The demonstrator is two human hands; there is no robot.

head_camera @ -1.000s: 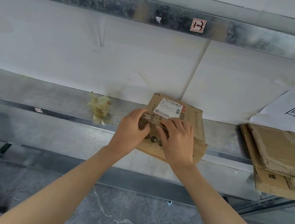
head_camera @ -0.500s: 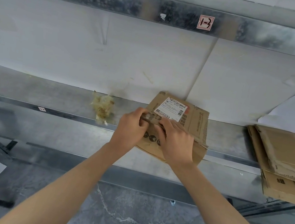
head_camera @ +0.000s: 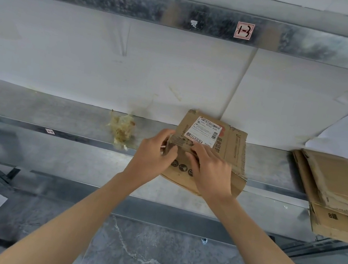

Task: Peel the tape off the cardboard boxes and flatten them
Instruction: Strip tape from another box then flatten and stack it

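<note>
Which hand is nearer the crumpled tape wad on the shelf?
Left. The left hand grips the cardboard box corner just right of the tape wad; the right hand sits farther right, on the box.

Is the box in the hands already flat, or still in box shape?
Not flat: the cardboard box shows a labelled top face and a separate front face.

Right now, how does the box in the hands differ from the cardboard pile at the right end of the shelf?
The box has a raised top and a front face; the pile lies flat in layers. The box carries a white shipping label; the pile shows none. The left hand and right hand grip the box; nothing touches the pile. Both are worn brown cardboard on the same metal shelf.
</note>
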